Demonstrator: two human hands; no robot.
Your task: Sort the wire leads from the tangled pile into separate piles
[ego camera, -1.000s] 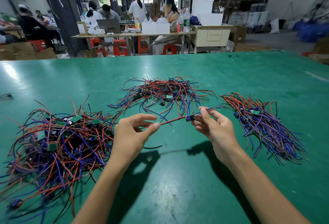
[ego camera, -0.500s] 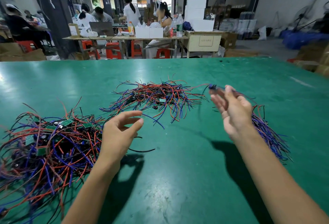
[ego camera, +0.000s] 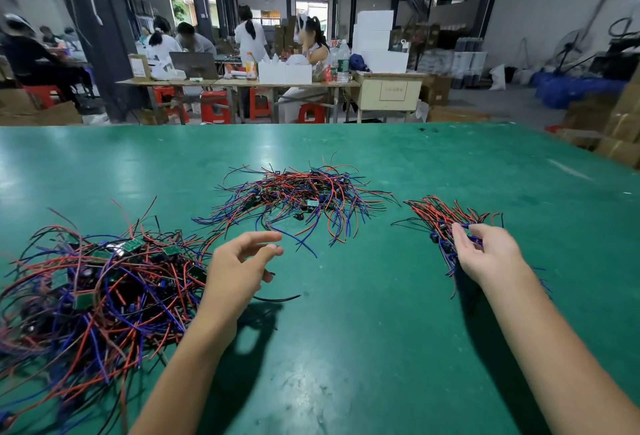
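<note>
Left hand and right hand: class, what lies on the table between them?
In the head view, only bare green table lies between the left hand and right hand.

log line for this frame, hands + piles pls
left hand: open, empty, above table | right hand: on right pile | tangled pile: left | middle pile: untouched

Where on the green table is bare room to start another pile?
Bare table lies between the two forearms, and beyond the middle pile to the far edge. Crowded: the tangled pile fills the left; the right hand covers the right pile.
</note>
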